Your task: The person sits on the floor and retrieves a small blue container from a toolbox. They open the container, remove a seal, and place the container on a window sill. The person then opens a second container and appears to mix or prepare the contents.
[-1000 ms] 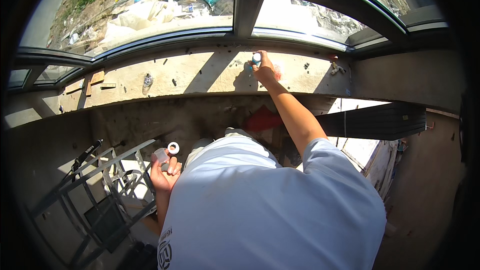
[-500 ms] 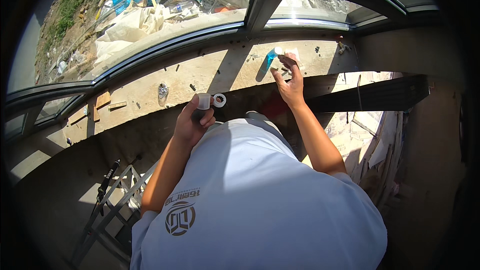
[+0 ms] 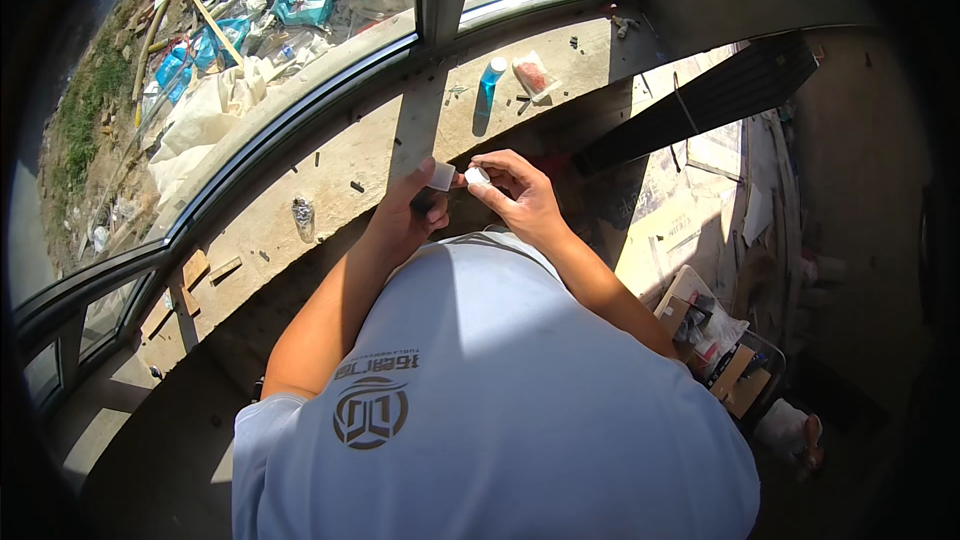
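My left hand (image 3: 402,212) is closed around a small translucent white plastic cylinder (image 3: 441,176), holding it up above my lap at the sill's edge. Just to its right, my right hand (image 3: 522,202) pinches a small round white piece (image 3: 478,177) between thumb and fingers. The two hands almost meet there; whether the pieces touch is hard to make out. Beyond them on the sunlit concrete sill (image 3: 340,155) stands a blue bottle (image 3: 487,92) with a white top. A clear packet with reddish contents (image 3: 537,76) lies beside that bottle.
Small dark plugs are scattered along the sill, near a clear bag of small metal parts (image 3: 303,217). Wood offcuts (image 3: 196,268) lie at the left end. Window frame (image 3: 300,105) borders the far side. Right: a long black panel (image 3: 700,105) and a box of supplies (image 3: 735,365).
My right hand has come back from beside the blue bottle to my left hand and now grips the round white piece. My view has shifted, showing the box at right.
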### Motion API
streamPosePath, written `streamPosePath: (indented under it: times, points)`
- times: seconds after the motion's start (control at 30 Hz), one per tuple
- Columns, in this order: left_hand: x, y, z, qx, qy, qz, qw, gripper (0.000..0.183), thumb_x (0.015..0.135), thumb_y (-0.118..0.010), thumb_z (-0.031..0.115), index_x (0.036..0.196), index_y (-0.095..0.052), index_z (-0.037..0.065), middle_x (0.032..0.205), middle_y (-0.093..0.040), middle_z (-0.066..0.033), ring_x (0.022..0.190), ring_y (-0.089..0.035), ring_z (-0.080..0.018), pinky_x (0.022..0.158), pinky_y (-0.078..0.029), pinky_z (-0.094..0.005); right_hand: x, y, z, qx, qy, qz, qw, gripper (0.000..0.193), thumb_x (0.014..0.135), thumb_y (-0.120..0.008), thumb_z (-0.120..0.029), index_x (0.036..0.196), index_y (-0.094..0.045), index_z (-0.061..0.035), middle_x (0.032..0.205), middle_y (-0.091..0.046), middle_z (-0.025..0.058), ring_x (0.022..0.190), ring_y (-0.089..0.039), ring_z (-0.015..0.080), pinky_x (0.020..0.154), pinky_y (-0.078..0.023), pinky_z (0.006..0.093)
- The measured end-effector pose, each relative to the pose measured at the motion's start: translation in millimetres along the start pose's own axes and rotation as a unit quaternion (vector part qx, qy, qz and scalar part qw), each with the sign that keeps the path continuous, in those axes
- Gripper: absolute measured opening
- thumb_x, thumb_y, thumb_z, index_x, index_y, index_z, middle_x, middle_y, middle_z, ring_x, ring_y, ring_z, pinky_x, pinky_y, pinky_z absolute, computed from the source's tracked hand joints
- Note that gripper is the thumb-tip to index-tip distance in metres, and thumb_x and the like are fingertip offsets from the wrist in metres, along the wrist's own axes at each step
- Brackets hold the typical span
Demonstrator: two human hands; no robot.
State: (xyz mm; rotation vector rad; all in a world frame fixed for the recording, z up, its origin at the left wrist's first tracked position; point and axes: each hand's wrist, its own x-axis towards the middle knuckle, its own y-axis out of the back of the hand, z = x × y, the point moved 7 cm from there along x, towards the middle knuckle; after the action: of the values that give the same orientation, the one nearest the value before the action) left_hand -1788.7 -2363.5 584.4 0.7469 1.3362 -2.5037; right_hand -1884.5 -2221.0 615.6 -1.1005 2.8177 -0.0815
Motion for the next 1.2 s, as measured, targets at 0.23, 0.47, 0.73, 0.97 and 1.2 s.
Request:
streamPosePath:
  times: [0.23,0.47,0.73,0.97,1.2]
  points:
    - [47,111,-40,0.212,0.002,0.233,0.949,0.037,0.102,-0.073,0.035,0.122,-0.07,0.004,0.092,-0.069,-0.0026,0.061,-0.047,-0.0066,0.06,-0.044,-0.0247,-51,59,55,0.06,-0.138,0.103,0.983,0.031,0.098,-0.076,-0.008,0.127,-0.069,0.0006,0.109,-0.073,0.003,0.097,-0.067,0.0079,0.087,-0.054,0.0235]
    - [93,180,26,0.743,-0.128,0.378,0.538,0.056,0.088,-0.077,0.053,0.123,-0.07,0.01,0.111,-0.074,-0.0184,0.104,-0.071,-0.04,0.089,-0.056,-0.0491,-107,103,63,0.042,-0.144,0.182,0.972,0.032,0.097,-0.076,-0.003,0.127,-0.068,0.0021,0.114,-0.072,0.0057,0.104,-0.067,0.0098,0.094,-0.054,0.0235]
    - [72,157,25,0.546,-0.167,0.402,0.716,0.058,0.097,-0.068,0.057,0.112,-0.064,0.002,0.09,-0.072,-0.015,0.086,-0.07,-0.0295,0.081,-0.055,-0.0423,-115,111,35,0.093,-0.1,0.211,0.968,0.03,0.097,-0.076,-0.005,0.125,-0.067,0.0016,0.118,-0.074,0.009,0.108,-0.069,0.0138,0.099,-0.054,0.029]
    - [9,22,-56,0.02,-0.018,0.052,0.998,0.045,0.111,-0.048,0.041,0.116,-0.066,0.0,0.103,-0.069,-0.012,0.09,-0.067,-0.0209,0.083,-0.057,-0.0336,-98,91,-3,0.05,-0.014,0.108,0.993,0.018,0.101,-0.07,-0.005,0.118,-0.07,0.0019,0.115,-0.069,0.0064,0.104,-0.066,0.0108,0.093,-0.053,0.0258]
    - [-33,-78,-101,0.0,0.028,-0.031,0.999,0.059,0.112,-0.041,0.053,0.128,-0.063,0.001,0.114,-0.068,-0.0103,0.099,-0.066,-0.0196,0.093,-0.053,-0.0354,-87,50,-36,-0.152,0.133,-0.018,0.979,0.037,0.09,-0.081,-0.003,0.123,-0.067,-0.0013,0.113,-0.071,0.009,0.1,-0.07,0.0159,0.085,-0.059,0.0304]
